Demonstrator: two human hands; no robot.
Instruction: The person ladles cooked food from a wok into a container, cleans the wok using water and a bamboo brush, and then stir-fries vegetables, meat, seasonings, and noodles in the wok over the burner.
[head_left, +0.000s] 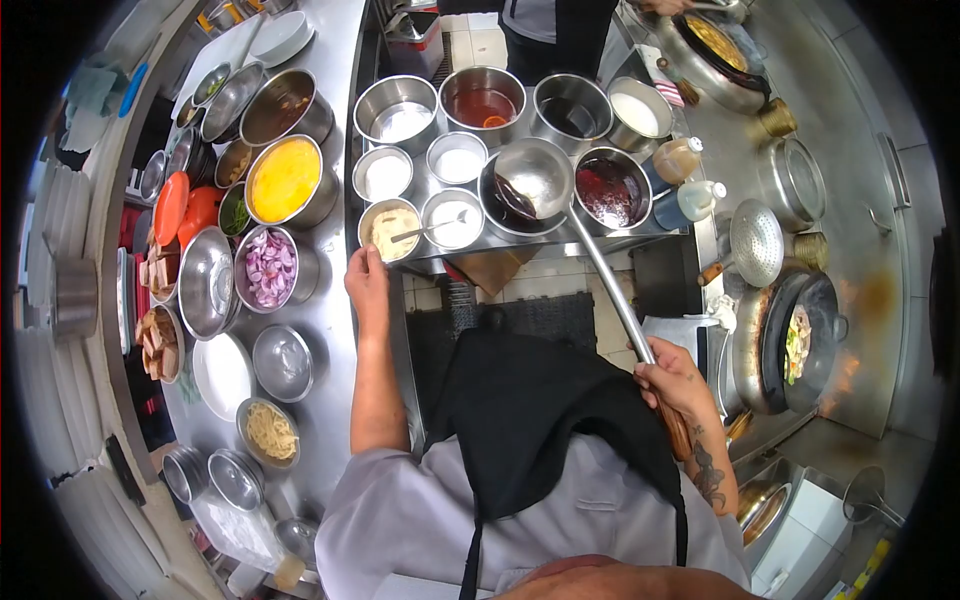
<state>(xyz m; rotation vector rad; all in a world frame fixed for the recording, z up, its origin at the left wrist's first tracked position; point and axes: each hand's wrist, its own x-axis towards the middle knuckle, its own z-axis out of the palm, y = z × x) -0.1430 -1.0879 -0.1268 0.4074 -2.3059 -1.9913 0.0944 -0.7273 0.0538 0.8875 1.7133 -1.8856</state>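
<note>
My right hand (675,380) is closed around the wooden end of a long-handled ladle (612,290). The ladle's wide metal bowl lies tilted over a pot of dark sauce (500,212), hiding part of it. My left hand (368,285) has its fingers at the near rim of a small metal pot of beige seasoning (382,222), seemingly pinching it. A spoon (420,232) reaches from the beige seasoning to the neighbouring pot of white powder (455,225).
Pots of red liquid (483,105) and dark red sauce (612,190) stand nearby, with bottles (690,200) at the right. A smoking wok (790,340) sits on the stove. Chopped onions (270,268) and yellow liquid (285,180) fill pots on the left counter. Another person (560,30) stands opposite.
</note>
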